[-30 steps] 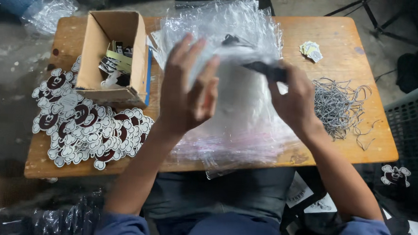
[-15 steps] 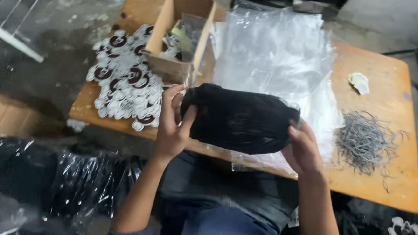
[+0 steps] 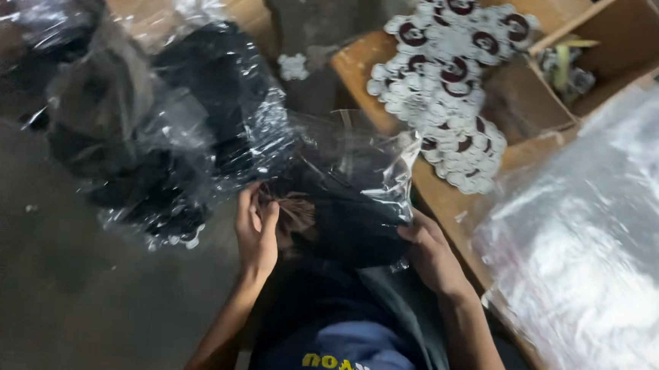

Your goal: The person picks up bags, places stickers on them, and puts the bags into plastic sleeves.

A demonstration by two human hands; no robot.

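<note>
Both my hands hold a clear plastic bag [image 3: 360, 187] with a folded black garment inside, low over my lap, to the left of the wooden table [image 3: 360, 65]. My left hand [image 3: 258, 230] pinches the bag's left edge. My right hand [image 3: 432, 252] grips its lower right corner. The bag's open top is crumpled and stands up toward the table.
A heap of bagged black garments [image 3: 158, 121] lies on the floor to the left. On the table are several round white and dark red tags [image 3: 450, 78], an open cardboard box [image 3: 612, 50] and a stack of clear plastic bags [image 3: 600, 240].
My view has swung left, off the table toward the floor heap. The black garment, held bare over the table edge before, now sits inside a clear bag in my hands.
</note>
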